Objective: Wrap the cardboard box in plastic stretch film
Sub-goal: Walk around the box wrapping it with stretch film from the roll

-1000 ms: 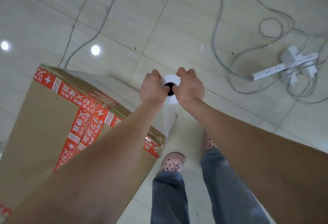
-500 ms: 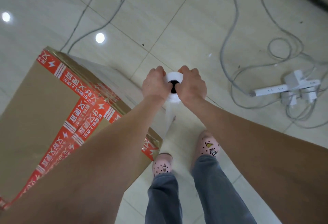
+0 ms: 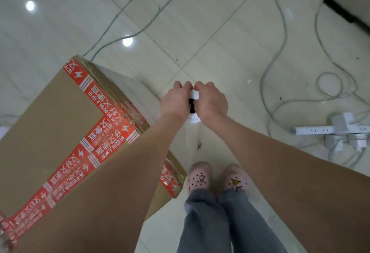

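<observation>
Left hand (image 3: 176,100) and right hand (image 3: 212,102) were both clamped round the top of the upright roll (image 3: 193,120), knuckles nearly touching. Film (image 3: 146,94) ran from it back to the box (image 3: 50,124), which sat on the floor (image 3: 220,42) just left of the person. Best bet here, I reckoned, was holding the roll vertical and the film taut while walking round the corner, and not tripping on the cables (image 3: 280,56). Count: one box, one roll, two hands, two clogs (image 3: 199,176), one power strip (image 3: 314,130), and more cables than I could untangle by eye.
</observation>
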`<state>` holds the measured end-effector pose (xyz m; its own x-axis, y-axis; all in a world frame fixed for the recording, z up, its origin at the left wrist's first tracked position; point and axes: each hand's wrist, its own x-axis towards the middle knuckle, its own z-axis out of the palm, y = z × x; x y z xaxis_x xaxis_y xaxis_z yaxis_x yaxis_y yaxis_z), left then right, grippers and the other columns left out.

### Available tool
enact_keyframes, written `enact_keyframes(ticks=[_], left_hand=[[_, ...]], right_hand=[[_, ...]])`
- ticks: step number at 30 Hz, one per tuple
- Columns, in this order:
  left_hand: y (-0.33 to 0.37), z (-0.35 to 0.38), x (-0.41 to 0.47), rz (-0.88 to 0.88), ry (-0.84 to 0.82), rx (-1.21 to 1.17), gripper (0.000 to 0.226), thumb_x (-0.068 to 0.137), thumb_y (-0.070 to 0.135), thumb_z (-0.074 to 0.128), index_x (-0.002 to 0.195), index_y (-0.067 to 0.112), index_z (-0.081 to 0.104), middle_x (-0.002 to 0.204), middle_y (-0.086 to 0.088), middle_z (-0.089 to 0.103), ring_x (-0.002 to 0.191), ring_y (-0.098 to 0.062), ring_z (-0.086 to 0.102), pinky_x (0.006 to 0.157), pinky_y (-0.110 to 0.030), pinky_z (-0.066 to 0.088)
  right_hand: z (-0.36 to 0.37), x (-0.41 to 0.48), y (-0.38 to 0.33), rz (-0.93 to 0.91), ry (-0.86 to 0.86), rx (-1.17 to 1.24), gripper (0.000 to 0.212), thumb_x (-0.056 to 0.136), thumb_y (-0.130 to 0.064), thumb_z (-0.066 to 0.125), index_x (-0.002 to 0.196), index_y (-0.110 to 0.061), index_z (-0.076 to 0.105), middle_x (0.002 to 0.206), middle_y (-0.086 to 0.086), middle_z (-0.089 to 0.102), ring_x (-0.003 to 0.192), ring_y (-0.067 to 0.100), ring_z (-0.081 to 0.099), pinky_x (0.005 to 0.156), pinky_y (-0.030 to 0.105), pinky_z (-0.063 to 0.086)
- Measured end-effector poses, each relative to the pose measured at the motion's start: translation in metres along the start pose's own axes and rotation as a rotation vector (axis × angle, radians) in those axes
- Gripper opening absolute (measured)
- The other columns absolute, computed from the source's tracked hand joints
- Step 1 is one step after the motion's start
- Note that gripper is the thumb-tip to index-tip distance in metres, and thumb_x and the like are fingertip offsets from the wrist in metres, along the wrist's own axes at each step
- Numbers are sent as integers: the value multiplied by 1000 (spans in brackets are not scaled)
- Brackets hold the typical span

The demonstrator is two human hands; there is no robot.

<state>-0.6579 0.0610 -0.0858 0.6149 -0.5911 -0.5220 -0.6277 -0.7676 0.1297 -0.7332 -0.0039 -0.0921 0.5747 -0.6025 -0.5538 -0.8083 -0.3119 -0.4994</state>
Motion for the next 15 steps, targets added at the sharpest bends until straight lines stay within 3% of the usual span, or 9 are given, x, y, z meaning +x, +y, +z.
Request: enact_keyframes(ticks=[4, 6, 9, 12, 15], left_hand=[[3, -2, 15, -98, -9, -113, 23, 86, 17, 56, 108, 11, 52, 106, -9, 51, 92, -29, 57, 63, -33, 38], [1, -4, 22, -142, -17, -171, 28, 85, 17, 58, 112, 11, 52, 109, -9, 52, 94, -29, 56, 66, -33, 39], [2, -10, 32, -123, -13, -149, 32, 84, 17, 60, 115, 12, 52, 110, -8, 52, 94, -29, 57, 65, -32, 40], [9, -16, 40, 4, -10, -45, 28, 85, 15, 53, 113, 14, 53, 107, -6, 51, 89, -27, 56, 61, -31, 36], [7, -21, 49, 21, -8, -30, 23, 85, 14, 52, 107, 13, 54, 100, -4, 51, 85, -27, 56, 58, -31, 34]], right_hand=[[-12, 13, -3, -243, -67, -249, 35, 91, -15, 51, 124, -26, 51, 121, 0, 51, 102, 24, 53, 69, 32, 42], [-10, 17, 0, -100, -38, -161, 44, 88, -19, 57, 130, -27, 44, 128, 0, 43, 102, 24, 52, 65, 31, 38], [-11, 23, 2, 170, -30, 45, 43, 86, -26, 60, 124, -20, 42, 123, 3, 43, 81, 26, 52, 63, 31, 36], [-15, 30, -1, 148, -34, 44, 32, 87, -19, 57, 116, -20, 45, 116, 3, 46, 75, 23, 48, 60, 30, 36], [-19, 39, -6, 95, -42, 42, 30, 86, -16, 54, 115, -23, 49, 113, 2, 49, 77, 22, 48, 61, 30, 35]])
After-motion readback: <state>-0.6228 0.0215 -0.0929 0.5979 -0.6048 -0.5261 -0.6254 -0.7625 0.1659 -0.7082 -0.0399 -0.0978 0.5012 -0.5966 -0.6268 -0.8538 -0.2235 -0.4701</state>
